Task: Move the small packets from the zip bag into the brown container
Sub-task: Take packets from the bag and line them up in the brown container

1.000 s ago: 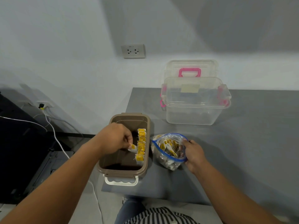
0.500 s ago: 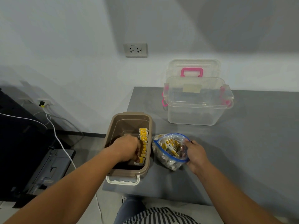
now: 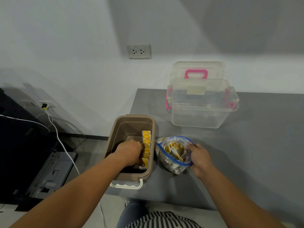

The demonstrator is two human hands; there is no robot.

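The brown container [image 3: 113, 142] stands at the table's left front edge, with a row of yellow-and-white small packets [image 3: 146, 142] standing along its right wall. My left hand [image 3: 130, 152] reaches down inside it, fingers curled at the near end of the row, where it pinches a small packet [image 3: 145, 162] against the others. Just right of the container lies the clear zip bag [image 3: 171, 163] with a blue rim, holding several more packets [image 3: 172, 149]. My right hand [image 3: 198, 157] grips the bag's right rim and keeps its mouth open.
A clear plastic box [image 3: 202, 111] with pink latches stands behind the bag, its lid [image 3: 196, 69] with a pink handle leaning on the wall. The grey table [image 3: 255, 153] stretches right. Left of the table the floor holds a dark device [image 3: 51, 173] and white cables [image 3: 62, 145].
My left hand has carried a packet from above the container's middle down to the near end of the row. The right hand has kept its hold on the bag.
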